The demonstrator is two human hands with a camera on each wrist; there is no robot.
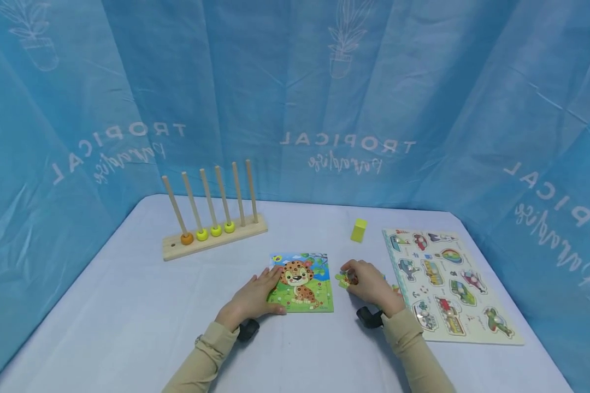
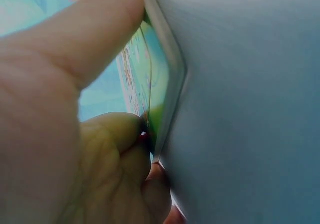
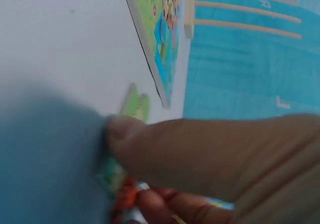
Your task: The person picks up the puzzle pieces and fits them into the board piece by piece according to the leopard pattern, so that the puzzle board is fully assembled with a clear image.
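Blue curtains (image 1: pixel 246 98) with white lettering (image 1: pixel 351 141) hang behind a white-topped table (image 1: pixel 300 355)

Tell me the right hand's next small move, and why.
Probably lift the green-edged puzzle piece toward the leopard board: the right hand holds it beside the board, and the left hand touches the board's left edge, perhaps steadying it.

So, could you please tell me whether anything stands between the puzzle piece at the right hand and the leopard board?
Nothing visible does: only a strip of white tablecloth separates the puzzle piece at the right hand from the leopard board. The left hand is at the board's opposite side.
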